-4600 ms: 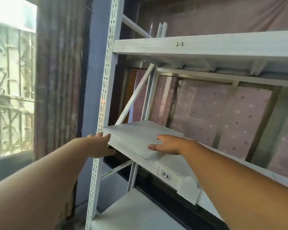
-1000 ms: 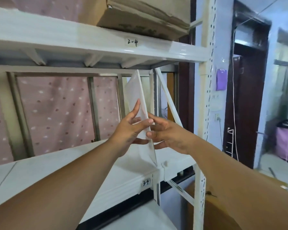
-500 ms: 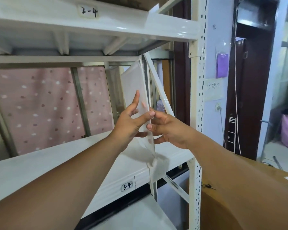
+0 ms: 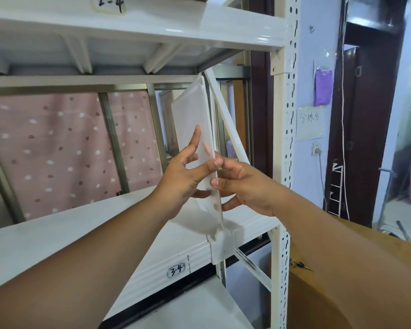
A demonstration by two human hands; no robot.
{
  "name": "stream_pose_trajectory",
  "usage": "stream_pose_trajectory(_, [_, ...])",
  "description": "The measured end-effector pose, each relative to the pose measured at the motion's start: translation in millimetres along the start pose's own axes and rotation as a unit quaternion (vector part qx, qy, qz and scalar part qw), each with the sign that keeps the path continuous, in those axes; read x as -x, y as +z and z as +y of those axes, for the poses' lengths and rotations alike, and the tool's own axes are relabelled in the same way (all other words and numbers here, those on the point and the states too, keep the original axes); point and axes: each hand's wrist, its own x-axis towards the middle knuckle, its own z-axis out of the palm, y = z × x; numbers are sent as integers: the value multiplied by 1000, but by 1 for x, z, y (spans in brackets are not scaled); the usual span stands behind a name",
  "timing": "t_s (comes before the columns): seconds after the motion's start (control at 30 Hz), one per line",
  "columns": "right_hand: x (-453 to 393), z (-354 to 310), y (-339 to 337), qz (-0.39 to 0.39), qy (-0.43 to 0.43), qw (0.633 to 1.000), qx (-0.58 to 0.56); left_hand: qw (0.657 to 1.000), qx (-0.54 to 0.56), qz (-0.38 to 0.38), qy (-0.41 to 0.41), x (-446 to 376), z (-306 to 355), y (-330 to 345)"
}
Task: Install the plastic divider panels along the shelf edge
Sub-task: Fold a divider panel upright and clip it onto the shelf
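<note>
A translucent white plastic divider panel (image 4: 195,115) stands upright on the white shelf (image 4: 57,233) marked 3-4, near its right end. Its lower front corner sits in a white clip (image 4: 220,248) hooked over the shelf's front edge. My left hand (image 4: 185,176) lies against the panel's left face with the thumb across its front edge. My right hand (image 4: 244,184) holds the same edge from the right, thumb in front and fingers behind the panel.
The upper shelf (image 4: 152,27) marked 2-4 hangs close above the panel's top. A perforated white upright post (image 4: 284,143) and a diagonal brace (image 4: 226,119) stand just right of the panel. A brown cardboard box (image 4: 318,293) sits at lower right, a doorway beyond.
I have gone from the stack of panels at the rack's left end to its right end. Over the last second the panel stays upright in both hands; the clip now sits on the shelf edge.
</note>
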Motion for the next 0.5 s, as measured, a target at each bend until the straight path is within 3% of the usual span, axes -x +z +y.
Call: stream_pose_trajectory(0.5, [0,-1,8,32,-11,998,43,1000,-11,2,-11,2,5,-1])
